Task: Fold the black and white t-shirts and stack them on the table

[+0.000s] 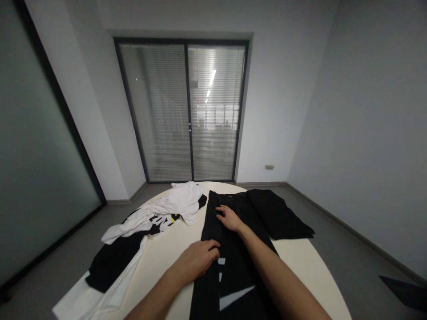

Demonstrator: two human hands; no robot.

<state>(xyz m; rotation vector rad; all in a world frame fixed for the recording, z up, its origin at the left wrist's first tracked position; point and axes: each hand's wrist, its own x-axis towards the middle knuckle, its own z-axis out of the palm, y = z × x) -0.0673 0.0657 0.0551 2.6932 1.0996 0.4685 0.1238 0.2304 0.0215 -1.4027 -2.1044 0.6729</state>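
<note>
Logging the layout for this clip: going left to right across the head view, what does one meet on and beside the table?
Heap of white and black clothes → left hand → right hand, both hands on a long black garment → separate black garment → dark cloth on the floor.

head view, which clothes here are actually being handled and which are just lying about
In hand:
- long black garment, laid lengthwise on the round table
- left hand on its left edge
- right hand flat on it, farther up

Lying about:
- heap of white and black shirts, left of the garment
- second black cloth, spread at the right
- dark piece on the floor
</note>
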